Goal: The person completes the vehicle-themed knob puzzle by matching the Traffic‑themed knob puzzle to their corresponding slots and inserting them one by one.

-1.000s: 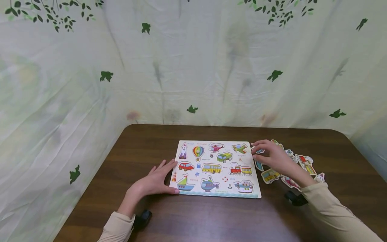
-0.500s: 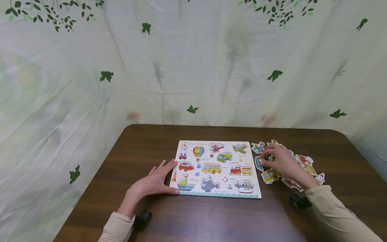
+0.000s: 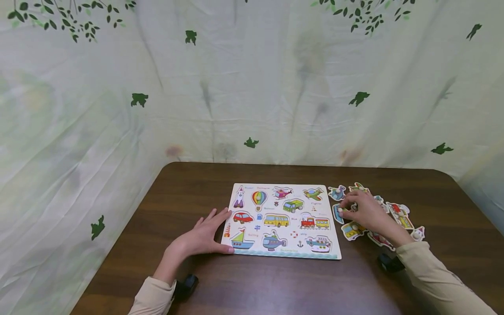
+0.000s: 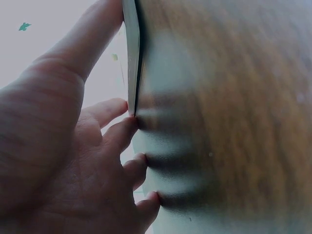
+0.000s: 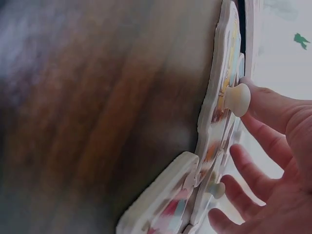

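Note:
In the head view a white puzzle board [image 3: 256,251] printed with vehicles lies flat on the table. My left hand [image 3: 202,236] rests along its left edge, fingers spread and thumb at the lower left corner. In the left wrist view the fingertips [image 4: 129,122] meet the board's edge [image 4: 132,63]. My right hand [image 3: 366,212] is over the loose pieces right of the board. Its thumb and index finger pinch the pale knob of a blue puzzle piece [image 3: 336,214]. In the right wrist view a nearer piece's knob [image 5: 237,100] partly hides those fingertips.
Several knobbed puzzle pieces lie around the right hand, among them a yellow one [image 3: 352,230], a bluish one [image 3: 336,193] and a red and yellow one [image 3: 400,215]. The brown table [image 3: 283,288] ends at a leaf-print curtain [image 3: 295,87].
My right hand has moved slightly right, away from the bluish piece at the board's upper right corner, down to the blue piece. The left hand and the board have stayed put.

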### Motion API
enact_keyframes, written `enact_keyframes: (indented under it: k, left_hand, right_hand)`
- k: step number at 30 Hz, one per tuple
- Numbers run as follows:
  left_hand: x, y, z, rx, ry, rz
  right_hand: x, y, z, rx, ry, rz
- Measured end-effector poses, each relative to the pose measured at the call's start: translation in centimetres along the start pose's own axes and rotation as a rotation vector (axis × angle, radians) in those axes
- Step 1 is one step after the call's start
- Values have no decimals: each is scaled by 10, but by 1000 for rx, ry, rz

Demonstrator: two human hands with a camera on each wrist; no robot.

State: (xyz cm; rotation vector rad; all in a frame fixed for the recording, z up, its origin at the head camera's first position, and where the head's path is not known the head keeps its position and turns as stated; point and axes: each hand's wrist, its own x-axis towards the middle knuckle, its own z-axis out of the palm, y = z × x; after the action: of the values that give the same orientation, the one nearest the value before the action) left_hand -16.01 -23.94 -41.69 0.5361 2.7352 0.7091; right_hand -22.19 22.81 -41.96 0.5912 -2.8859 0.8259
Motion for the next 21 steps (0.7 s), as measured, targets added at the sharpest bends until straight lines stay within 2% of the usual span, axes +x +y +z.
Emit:
enact_keyframes:
  k: [11,21]
  left_hand:
    - [1,0,0,5,-1,-1]
    - [1,-1,1,-1,-4,-11]
  right_hand:
    - [-1,-1,5,-46,10,-112]
    - [-3,-5,6,-84,-8,-92]
